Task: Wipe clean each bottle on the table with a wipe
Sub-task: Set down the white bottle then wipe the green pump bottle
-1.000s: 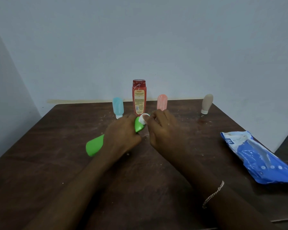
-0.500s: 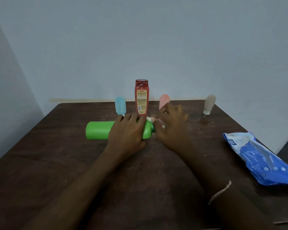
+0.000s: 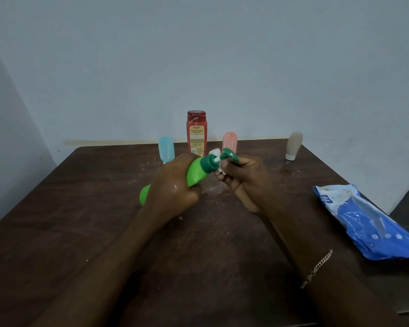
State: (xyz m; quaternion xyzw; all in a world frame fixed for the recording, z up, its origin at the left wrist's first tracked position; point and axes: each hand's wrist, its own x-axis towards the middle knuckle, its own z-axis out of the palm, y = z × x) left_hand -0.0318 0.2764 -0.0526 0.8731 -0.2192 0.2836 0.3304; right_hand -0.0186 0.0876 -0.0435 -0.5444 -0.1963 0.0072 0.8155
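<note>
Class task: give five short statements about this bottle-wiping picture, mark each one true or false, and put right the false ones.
1. The left hand grips the green bottle. True.
2. The red bottle lies on its side. False: it stands upright at the back of the table.
3. The right hand holds a white wipe at the green bottle's pump. True.
4. The blue wipe pack lies to the left of both hands. False: it lies on the right side of the table.
5. The beige bottle stands to the right of the pink bottle, apart from it. True.
</note>
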